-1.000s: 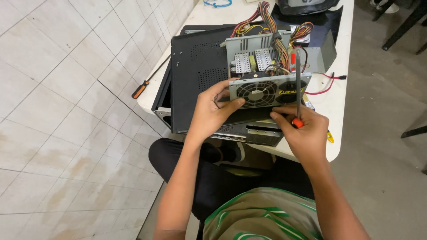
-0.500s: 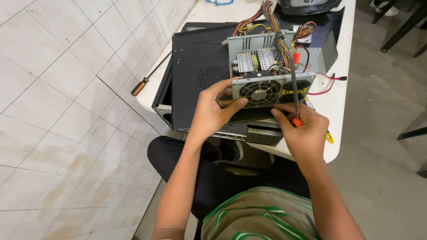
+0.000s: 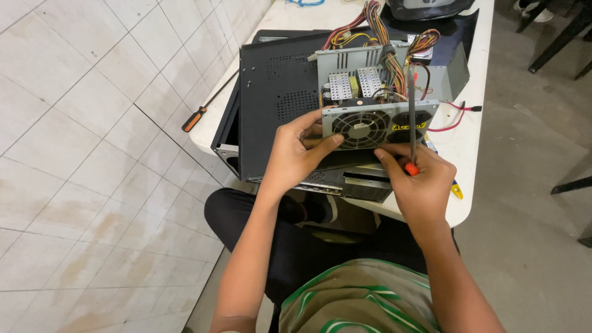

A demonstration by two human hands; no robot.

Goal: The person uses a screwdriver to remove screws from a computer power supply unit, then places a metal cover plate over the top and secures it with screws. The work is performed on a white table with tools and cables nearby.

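A person seated at a white table (image 3: 478,160) works on an opened grey power supply unit (image 3: 379,102) that rests on top of a black computer case (image 3: 277,117). The left hand (image 3: 296,154) grips the unit's near left corner, thumb pressed beside the round fan grille (image 3: 361,128). The right hand (image 3: 419,182) is closed around the orange handle of a screwdriver (image 3: 412,117), its shaft standing upright against the unit's face. A bundle of coloured wires (image 3: 382,37) rises from the unit. A 2nd screwdriver (image 3: 206,105) lies at the table's left edge.

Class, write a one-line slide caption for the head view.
Left hand steadies a grey power supply; right hand holds a screwdriver.
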